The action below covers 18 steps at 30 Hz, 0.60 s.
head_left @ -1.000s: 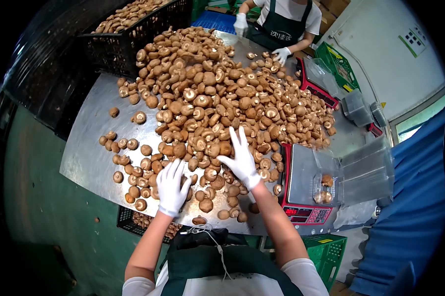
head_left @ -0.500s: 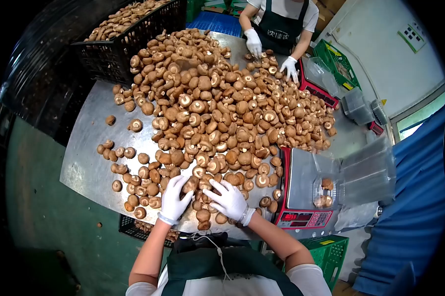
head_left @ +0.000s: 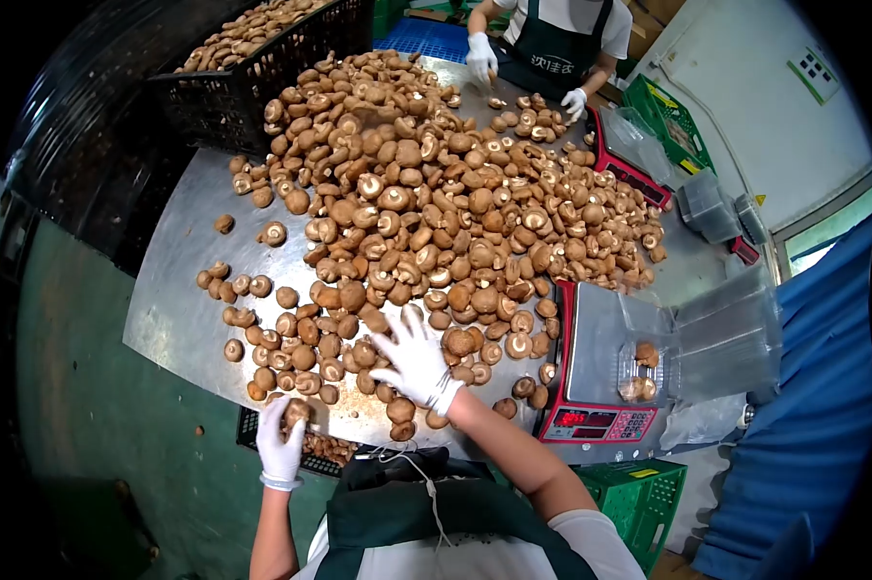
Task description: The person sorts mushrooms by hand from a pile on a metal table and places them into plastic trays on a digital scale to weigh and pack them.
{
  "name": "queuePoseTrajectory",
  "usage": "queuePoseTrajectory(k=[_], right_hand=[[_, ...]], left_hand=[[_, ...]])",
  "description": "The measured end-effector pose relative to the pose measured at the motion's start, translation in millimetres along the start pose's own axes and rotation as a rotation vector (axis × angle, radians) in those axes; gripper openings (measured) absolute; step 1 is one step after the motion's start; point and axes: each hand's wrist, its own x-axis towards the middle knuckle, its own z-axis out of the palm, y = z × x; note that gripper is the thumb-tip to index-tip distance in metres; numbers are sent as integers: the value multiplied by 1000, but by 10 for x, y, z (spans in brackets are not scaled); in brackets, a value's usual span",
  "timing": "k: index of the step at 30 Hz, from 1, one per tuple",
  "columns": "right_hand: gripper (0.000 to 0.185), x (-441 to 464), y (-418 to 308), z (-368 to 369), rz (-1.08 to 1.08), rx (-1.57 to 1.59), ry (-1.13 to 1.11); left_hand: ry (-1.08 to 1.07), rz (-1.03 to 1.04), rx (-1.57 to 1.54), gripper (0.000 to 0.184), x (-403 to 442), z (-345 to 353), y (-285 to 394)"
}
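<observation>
A large heap of brown mushrooms (head_left: 426, 193) covers much of the metal table (head_left: 180, 290). My left hand (head_left: 279, 447), in a white glove, is at the near edge of the table, its fingers closed around a mushroom (head_left: 297, 413) above a black crate (head_left: 316, 462) that holds small mushroom pieces. My right hand (head_left: 415, 362), also gloved, lies with fingers spread over loose mushrooms at the near side of the heap. No mushroom shows in its grip.
On the right, a red scale (head_left: 605, 358) bears a clear tray (head_left: 641, 372) with mushrooms, beside stacked clear trays (head_left: 731, 333). A co-worker (head_left: 562, 43) stands across the table. A black crate (head_left: 252, 82) of mushrooms is at the back left; a green crate (head_left: 639, 498) stands low right.
My left hand has moved left and down to the table's edge and now has a mushroom in it. My right hand has shifted left and its fingers have spread. The co-worker's hands have moved apart.
</observation>
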Motion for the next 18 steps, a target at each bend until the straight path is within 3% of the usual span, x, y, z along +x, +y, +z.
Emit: queuePoseTrajectory(k=[5,6,8,10,12,16,18], right_hand=[[55,-191,-346,-226,-209,85,-47],[55,-242,-252,-288,-209,82,-50],[49,-368,38,-456,-11,386,41],[50,-514,398,-468,192,321,288],[54,-623,533,-514,353,326,234],[70,-648,287,-238,189,-27,-7],[70,-775,286,-42,151,-118,-12]], left_hand=[[-21,-59,203,46,-278,-264,-498],[-102,-72,379,47,-266,-320,-517],[-64,-10,466,48,-212,-345,-490],[-9,-8,364,46,-57,-289,-329],[-12,107,272,46,193,-151,-82],[-188,339,131,51,541,470,309],[-337,438,152,59,589,762,522]])
